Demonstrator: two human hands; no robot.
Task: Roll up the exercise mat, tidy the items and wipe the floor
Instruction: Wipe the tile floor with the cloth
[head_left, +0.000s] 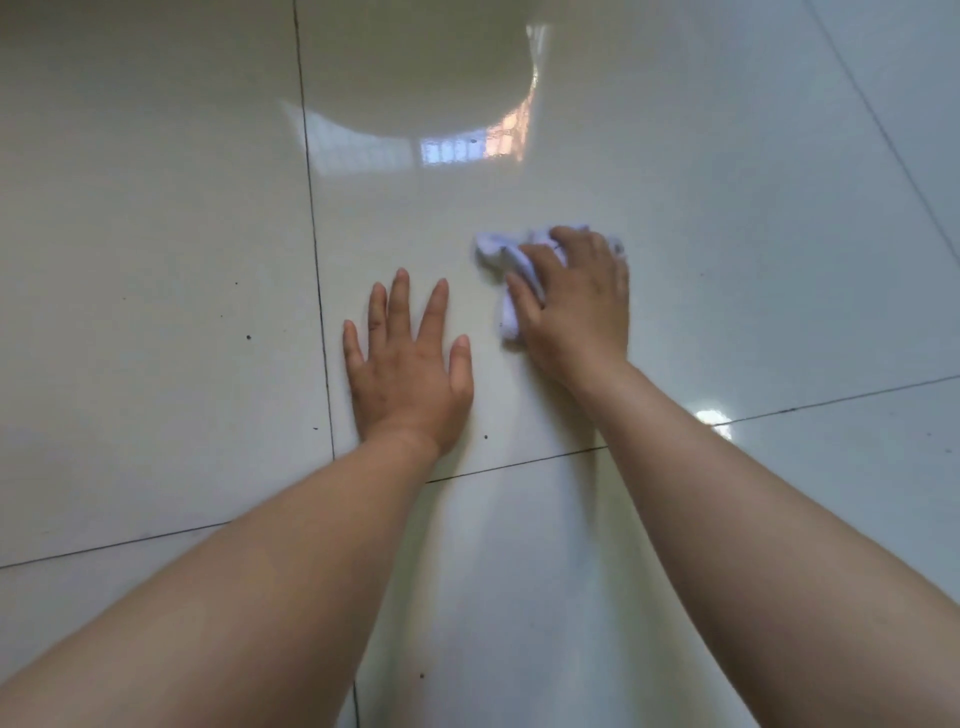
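Note:
My right hand (576, 301) lies over a crumpled white cloth (496, 249) on the glossy cream tile floor (727, 260), fingers curled into the cloth and holding it down against the tile. The cloth is blurred and sticks out past the fingers to the left and at the far side. My left hand (410, 364) rests flat on the floor beside it, fingers straight and spread, holding nothing. The two hands are close but apart. No exercise mat is in view.
Dark grout lines (314, 260) cross the floor, and small dark specks (248, 337) dot the tiles on the left. A window reflection (467, 145) shines on the tile ahead of the hands.

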